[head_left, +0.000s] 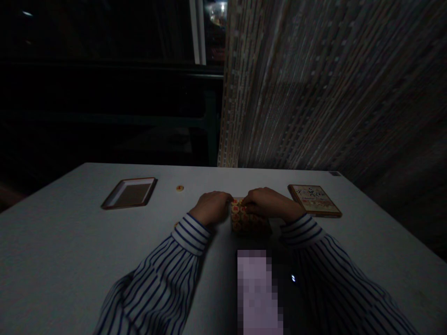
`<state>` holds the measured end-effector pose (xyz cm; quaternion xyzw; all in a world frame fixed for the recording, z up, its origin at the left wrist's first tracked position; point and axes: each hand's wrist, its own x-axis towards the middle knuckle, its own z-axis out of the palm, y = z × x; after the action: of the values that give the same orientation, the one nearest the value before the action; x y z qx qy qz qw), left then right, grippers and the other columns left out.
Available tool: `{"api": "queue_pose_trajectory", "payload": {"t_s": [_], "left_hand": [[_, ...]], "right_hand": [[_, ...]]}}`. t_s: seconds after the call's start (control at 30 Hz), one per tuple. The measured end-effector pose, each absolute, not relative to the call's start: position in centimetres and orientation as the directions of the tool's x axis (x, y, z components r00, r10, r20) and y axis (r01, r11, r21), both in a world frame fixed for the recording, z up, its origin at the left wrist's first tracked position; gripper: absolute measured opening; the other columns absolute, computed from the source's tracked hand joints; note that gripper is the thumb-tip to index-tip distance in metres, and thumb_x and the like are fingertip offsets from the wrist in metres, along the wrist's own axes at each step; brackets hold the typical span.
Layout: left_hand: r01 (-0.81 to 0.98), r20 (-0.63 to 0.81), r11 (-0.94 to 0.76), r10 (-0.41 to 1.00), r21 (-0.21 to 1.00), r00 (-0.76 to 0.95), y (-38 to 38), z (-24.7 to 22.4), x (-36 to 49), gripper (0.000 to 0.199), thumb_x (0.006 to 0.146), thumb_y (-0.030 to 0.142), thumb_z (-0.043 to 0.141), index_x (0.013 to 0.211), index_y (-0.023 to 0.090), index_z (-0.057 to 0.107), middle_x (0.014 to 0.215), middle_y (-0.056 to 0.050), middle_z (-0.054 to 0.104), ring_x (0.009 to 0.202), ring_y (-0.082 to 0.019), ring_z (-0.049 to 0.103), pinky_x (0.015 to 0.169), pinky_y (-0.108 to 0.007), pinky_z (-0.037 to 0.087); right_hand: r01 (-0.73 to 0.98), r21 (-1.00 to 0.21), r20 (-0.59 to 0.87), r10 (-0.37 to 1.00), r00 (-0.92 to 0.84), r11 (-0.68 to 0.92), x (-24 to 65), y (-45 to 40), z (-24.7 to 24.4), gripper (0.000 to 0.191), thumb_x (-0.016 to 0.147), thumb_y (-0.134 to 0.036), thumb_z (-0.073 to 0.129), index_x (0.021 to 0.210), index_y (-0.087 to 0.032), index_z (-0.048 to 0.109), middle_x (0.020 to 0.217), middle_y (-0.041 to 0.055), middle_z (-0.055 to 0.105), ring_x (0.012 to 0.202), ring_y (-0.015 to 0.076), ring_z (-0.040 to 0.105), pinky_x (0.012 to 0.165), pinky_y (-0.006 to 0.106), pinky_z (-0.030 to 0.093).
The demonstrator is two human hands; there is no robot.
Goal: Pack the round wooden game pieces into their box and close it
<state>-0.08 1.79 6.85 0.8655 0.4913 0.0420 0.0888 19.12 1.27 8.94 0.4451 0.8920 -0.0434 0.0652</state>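
Observation:
A small box (232, 231) on the white table holds rows of round xiangqi pieces (236, 217) with red characters. My left hand (212, 207) is closed at the box's upper left corner, its fingertips against the edge; what it grips is hidden. Over the top of the box, my right hand (267, 203) bends its fingers down in a pinch on one of the pieces. Shadow and my right hand hide the box's right part. One loose piece (179, 188) lies beyond my left hand. Another small piece (176, 224) shows partly beside my left cuff.
A shallow open box lid or tray (151, 191) lies at the left of the white table (206, 174). At the right is a flat box with a printed cover (314, 199). A lit, pixelated screen (256, 293) is close in front of me. A string curtain (272, 93) hangs behind the table.

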Motion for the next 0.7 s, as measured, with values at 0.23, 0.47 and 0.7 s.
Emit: {"api": "queue_pose_trajectory", "payload": {"t_s": [0.23,0.47,0.7], "left_hand": [[0.854,-0.003,-0.479,0.872,0.202,0.489,1.8,7.6,-0.2,0.035,0.083,0.022,0.040,0.110,0.025,0.062,0.106,-0.008,0.066,0.098,-0.024,0.061,0.082,-0.033,0.045],[0.850,0.070,-0.486,0.873,0.203,0.483,1.8,8.6,-1.0,0.037,0.084,0.022,0.038,0.115,0.023,0.058,0.112,-0.007,0.064,0.103,-0.023,0.058,0.087,-0.034,0.044],[0.846,0.116,-0.467,0.884,0.258,0.453,1.4,10.2,-1.5,0.036,0.085,0.026,0.039,0.115,0.022,0.058,0.115,-0.006,0.062,0.105,-0.022,0.057,0.090,-0.033,0.042]], "right_hand": [[0.834,-0.013,-0.083,0.831,-0.550,0.551,19.9,1.3,9.8,0.028,0.083,-0.027,0.046,0.101,-0.023,0.067,0.096,0.0054,0.069,0.088,0.0200,0.061,0.072,0.026,0.039],[0.869,0.029,0.101,0.864,-0.494,0.493,20.3,0.9,11.2,0.030,0.088,-0.027,0.039,0.095,-0.018,0.066,0.095,0.0078,0.068,0.089,0.0191,0.060,0.077,0.026,0.037],[0.908,0.042,0.184,0.890,-0.416,0.416,19.7,0.3,12.1,0.032,0.090,-0.028,0.036,0.098,-0.016,0.064,0.094,0.0086,0.067,0.088,0.0189,0.059,0.075,0.026,0.036]]}}
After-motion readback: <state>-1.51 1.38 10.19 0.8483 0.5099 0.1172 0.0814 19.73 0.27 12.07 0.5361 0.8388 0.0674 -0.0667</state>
